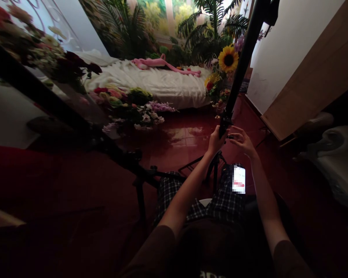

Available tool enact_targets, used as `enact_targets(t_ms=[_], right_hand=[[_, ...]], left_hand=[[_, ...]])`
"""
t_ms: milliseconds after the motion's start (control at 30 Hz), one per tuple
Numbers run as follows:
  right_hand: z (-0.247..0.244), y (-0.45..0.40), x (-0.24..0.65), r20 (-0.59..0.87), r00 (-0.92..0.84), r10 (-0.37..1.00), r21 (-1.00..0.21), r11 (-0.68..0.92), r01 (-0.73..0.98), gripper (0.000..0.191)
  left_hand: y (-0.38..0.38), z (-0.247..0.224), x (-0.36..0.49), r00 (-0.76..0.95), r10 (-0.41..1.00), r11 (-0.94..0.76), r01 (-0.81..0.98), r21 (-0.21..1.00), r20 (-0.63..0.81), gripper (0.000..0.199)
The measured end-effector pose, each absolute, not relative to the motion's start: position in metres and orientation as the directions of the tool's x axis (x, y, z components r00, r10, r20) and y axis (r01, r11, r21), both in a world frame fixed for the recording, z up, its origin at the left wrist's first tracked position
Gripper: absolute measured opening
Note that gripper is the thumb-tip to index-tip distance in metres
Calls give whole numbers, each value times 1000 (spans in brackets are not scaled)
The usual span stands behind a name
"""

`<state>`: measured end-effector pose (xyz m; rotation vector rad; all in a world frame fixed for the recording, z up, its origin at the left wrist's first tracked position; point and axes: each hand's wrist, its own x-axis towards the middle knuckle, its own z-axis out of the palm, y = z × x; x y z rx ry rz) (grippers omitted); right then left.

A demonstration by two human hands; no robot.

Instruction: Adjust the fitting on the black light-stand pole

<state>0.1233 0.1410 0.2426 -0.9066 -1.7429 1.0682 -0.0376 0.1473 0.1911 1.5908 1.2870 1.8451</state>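
My left hand is wrapped round the upright black pole of a light stand, just below a collar on it. On the pole's right side, the thumb and fingers of my right hand are curled round a small dark knob. The stand's spread tripod legs reach the floor between my knees. A lit phone, partly blurred out, rests on my right thigh over plaid trousers.
A second black stand slants across the left. Artificial flowers, a sunflower and a white-draped bench with a pink plush toy lie ahead. At right are a wooden panel and a plastic-covered sofa.
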Motion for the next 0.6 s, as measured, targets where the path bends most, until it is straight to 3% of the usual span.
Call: enact_targets(t_ms=[133,267,400,500,600], right_hand=[[244,134,120,389,-310,868,-826,477,300,60],[230,123,109,509,-164,845,-717,521,462,39],[199,119,97,540,-17,841,-733,481,480,32],[176,117,97,546,-33,837,-730,495,471,30],[161,111,107,515,-167,841,-694,524,494,27]], left_hand=[[147,192,-38,-280,773,-507,266,820,569,31],[146,193,-38,-295,770,-500,272,822,566,33],[146,194,-38,-300,766,-501,274,821,568,34],[146,194,-38,-301,761,-503,286,815,575,35],[147,193,-38,-297,762,-505,284,815,576,35]])
